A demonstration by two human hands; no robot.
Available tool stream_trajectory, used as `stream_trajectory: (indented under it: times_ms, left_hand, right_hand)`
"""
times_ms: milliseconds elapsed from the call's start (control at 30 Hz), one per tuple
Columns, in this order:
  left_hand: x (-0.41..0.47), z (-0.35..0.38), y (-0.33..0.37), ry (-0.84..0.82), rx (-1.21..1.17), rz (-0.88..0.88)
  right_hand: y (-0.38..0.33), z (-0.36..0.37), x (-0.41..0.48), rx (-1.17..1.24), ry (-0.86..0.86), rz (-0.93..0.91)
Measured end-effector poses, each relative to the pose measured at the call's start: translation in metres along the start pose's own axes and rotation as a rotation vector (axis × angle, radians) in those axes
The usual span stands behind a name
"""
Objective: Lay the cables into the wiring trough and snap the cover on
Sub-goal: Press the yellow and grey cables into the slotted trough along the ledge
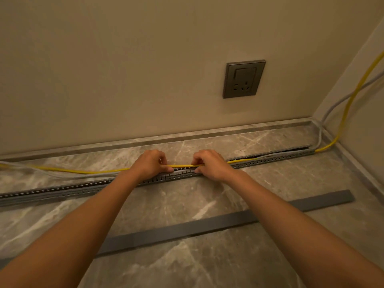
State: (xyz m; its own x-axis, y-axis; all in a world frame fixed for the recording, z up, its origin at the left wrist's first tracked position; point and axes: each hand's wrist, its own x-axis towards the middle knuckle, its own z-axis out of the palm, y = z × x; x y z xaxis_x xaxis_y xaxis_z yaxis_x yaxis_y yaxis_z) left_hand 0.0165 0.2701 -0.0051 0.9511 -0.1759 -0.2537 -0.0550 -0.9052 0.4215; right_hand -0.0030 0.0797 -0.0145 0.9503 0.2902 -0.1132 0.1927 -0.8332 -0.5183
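A long grey slotted wiring trough [62,189] lies across the marble floor, parallel to the wall. A yellow cable [87,171] runs along it; its right part sits inside the trough, its left part lies on the floor behind it. My left hand [150,164] and my right hand [209,165] pinch the yellow cable just above the trough's middle, a short stretch taut between them. Grey cables [268,156] lie in the trough's right part and on the floor at the left. The flat grey cover [187,228] rests on the floor nearer to me, partly under my arms.
A grey wall socket [244,79] sits on the wall above the trough's right half. The yellow and grey cables climb the corner wall [353,96] at the right. A marble skirting [187,137] edges the floor along both walls.
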Motion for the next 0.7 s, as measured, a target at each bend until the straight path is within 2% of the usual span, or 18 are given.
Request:
stream_trajectory:
  times_ms: [100, 300, 467, 700]
  left_hand:
    - [-0.003, 0.0, -0.003, 0.053, 0.014, 0.076]
    - [-0.02, 0.011, -0.014, 0.205, 0.199, 0.357]
    - [-0.027, 0.007, -0.018, 0.18, 0.26, 0.461]
    - [-0.035, 0.014, -0.013, 0.206, 0.443, 0.522]
  right_hand:
    - [0.0, -0.001, -0.001, -0.034, 0.002, 0.001]
    - [-0.007, 0.002, -0.006, -0.118, 0.046, 0.052]
    - [-0.015, 0.007, -0.011, -0.132, 0.139, 0.129]
    - [-0.024, 0.014, -0.021, -0.316, 0.227, 0.069]
